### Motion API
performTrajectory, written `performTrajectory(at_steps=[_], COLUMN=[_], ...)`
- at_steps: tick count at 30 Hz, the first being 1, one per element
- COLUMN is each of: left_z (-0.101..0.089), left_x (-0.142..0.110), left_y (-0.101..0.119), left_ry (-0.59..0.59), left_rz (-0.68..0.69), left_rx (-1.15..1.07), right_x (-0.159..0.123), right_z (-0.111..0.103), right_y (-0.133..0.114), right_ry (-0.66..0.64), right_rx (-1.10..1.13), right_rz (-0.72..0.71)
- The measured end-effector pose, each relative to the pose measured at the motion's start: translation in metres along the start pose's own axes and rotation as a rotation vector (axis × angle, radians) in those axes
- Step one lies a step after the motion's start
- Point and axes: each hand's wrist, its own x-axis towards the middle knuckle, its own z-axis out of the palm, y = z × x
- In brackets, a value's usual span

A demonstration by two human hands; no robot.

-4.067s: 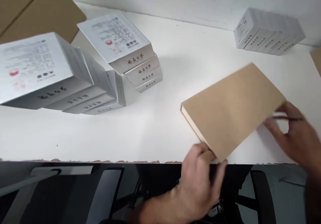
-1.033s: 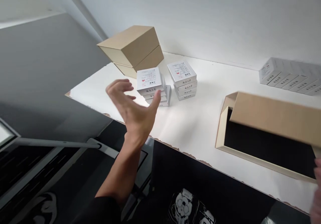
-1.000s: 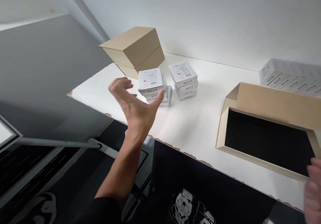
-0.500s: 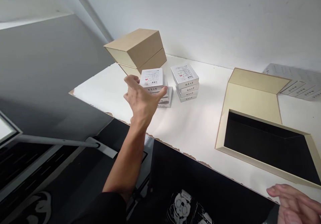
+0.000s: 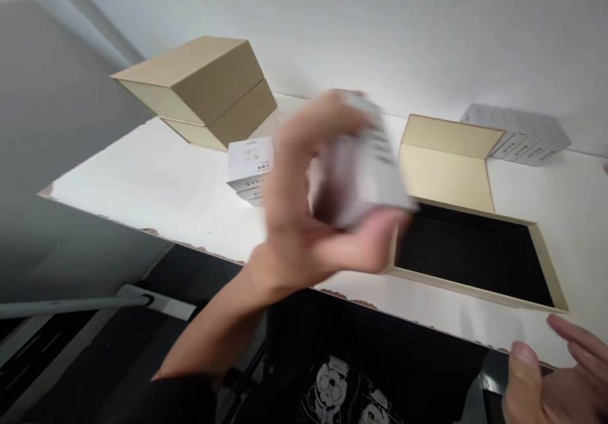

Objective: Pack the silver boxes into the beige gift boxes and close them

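My left hand [image 5: 308, 221] grips a stack of small white boxes [image 5: 361, 164], blurred by motion, in the air just left of the open kraft gift box [image 5: 546, 265]. That box lies flat on the white table [image 5: 142, 189] with its black inside showing and its lid [image 5: 446, 158] folded back. A short pile of the same white boxes [image 5: 249, 167] stays on the table behind my hand. My right hand [image 5: 555, 379] hovers with fingers apart at the lower right, below the table's front edge, holding nothing.
Two closed kraft boxes [image 5: 204, 88] are stacked at the back left by the wall. A row of white boxes [image 5: 522, 135] lies at the back right. A dark chair and floor show below the table's chipped front edge.
My left hand closed on white boxes from the left pile and swung them right toward the open kraft box, whose lid was flipped back. My right hand dropped below the table edge.
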Motion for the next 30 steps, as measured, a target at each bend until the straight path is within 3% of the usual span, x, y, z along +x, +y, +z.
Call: performTrajectory(at_steps=[2,3,5,7,10,13,17,20,22,24,26,28,30], left_z=[0.016,0.025,0.044,0.062,0.084,0.095,0.091,0.077,0.06,0.04,0.021,0.006,-0.003], left_x=[0.023,0.033,0.047,0.051,0.047,0.043,0.048,0.047,0.039,0.026,0.011,-0.001,-0.009], left_y=[0.033,0.048,0.071,0.082,0.079,0.064,0.049,0.05,0.05,0.044,0.026,-0.002,-0.033], left_ry=[-0.122,-0.195,-0.332,-0.425,-0.534,-0.665,-0.72,-0.74,-0.651,-0.429,-0.069,0.346,0.608], left_rz=[0.19,0.298,0.473,0.552,0.545,0.502,0.519,0.473,0.368,0.233,0.101,-0.062,-0.309], left_rx=[0.034,0.077,0.195,0.3,0.377,0.391,0.257,0.15,0.056,-0.066,-0.113,-0.015,0.143], right_x=[0.016,0.022,0.028,0.027,0.021,0.019,0.019,0.019,0.018,0.018,0.018,0.019,0.019], right_z=[0.005,0.01,0.02,0.029,0.036,0.035,0.034,0.036,0.036,0.036,0.036,0.036,0.036], right_y=[0.001,0.002,0.003,0.005,0.011,0.014,0.014,0.014,0.014,0.014,0.014,0.013,0.012], right_ry=[-0.02,-0.062,-0.122,-0.13,-0.105,-0.097,-0.078,-0.063,-0.064,-0.065,-0.065,-0.069,-0.072], right_rx=[-0.133,-0.176,-0.181,-0.129,-0.032,-0.001,-0.012,-0.015,-0.009,0.002,0.01,0.018,0.023], right_rz=[-0.145,-0.146,-0.05,-0.003,-0.032,-0.058,-0.084,-0.107,-0.109,-0.107,-0.103,-0.097,-0.089])
